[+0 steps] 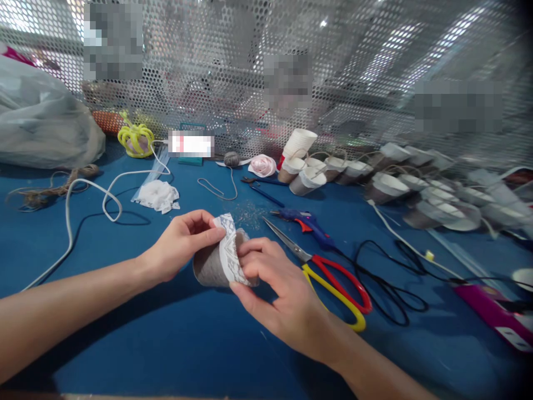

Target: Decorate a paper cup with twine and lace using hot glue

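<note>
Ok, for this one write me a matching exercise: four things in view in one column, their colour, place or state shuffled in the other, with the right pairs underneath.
1. Scissors
2. Lace strip
3. Glue gun
4. Ball of cord

A. Blue, with a red trigger
B. Grey, beside the pale pink roll
C. One handle loop red, the other yellow
D. White, pinched by the left hand at the cup

Pairs: 1-C, 2-D, 3-A, 4-B

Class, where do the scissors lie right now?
The scissors lie right of centre in the head view, between the right hand and the glue gun.
</note>
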Demonstrator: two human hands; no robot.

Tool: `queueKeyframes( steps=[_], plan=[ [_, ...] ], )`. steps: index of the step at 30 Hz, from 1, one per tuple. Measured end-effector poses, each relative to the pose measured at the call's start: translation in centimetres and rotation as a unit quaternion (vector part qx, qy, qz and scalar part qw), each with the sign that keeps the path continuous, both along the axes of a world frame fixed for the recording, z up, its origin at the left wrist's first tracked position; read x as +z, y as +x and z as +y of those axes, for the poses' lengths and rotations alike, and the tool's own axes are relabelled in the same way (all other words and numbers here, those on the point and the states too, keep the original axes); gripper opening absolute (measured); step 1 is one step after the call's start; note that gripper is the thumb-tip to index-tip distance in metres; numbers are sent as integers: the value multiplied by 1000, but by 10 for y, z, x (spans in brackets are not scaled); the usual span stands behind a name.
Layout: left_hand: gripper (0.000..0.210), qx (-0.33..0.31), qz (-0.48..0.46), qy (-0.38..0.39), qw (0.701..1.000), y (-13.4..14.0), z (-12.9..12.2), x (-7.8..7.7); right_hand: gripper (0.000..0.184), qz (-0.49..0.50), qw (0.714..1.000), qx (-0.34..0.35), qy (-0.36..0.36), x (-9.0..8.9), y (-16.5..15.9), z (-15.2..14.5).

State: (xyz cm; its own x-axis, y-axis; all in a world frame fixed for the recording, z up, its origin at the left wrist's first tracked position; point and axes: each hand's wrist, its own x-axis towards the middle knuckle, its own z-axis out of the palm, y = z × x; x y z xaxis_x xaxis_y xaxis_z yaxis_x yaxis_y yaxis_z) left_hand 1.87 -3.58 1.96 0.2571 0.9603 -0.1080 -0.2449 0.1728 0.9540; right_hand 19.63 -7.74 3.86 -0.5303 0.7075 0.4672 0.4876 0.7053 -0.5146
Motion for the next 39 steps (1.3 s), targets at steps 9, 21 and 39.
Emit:
queueKeyframes(
  steps=[9, 21, 39],
  plan=[
    [23, -2, 6, -2, 1000, 0, 0, 0, 16, 6, 1000, 6, 15, 0, 0, 0],
    [23, -32, 11, -19, 999, 0, 0, 1, 16, 15, 1000, 26, -11, 0, 1, 1],
    [73, -185, 178, 39, 966, -5, 0, 2, 10, 116, 965, -33, -231, -3, 10, 14]
  ],
)
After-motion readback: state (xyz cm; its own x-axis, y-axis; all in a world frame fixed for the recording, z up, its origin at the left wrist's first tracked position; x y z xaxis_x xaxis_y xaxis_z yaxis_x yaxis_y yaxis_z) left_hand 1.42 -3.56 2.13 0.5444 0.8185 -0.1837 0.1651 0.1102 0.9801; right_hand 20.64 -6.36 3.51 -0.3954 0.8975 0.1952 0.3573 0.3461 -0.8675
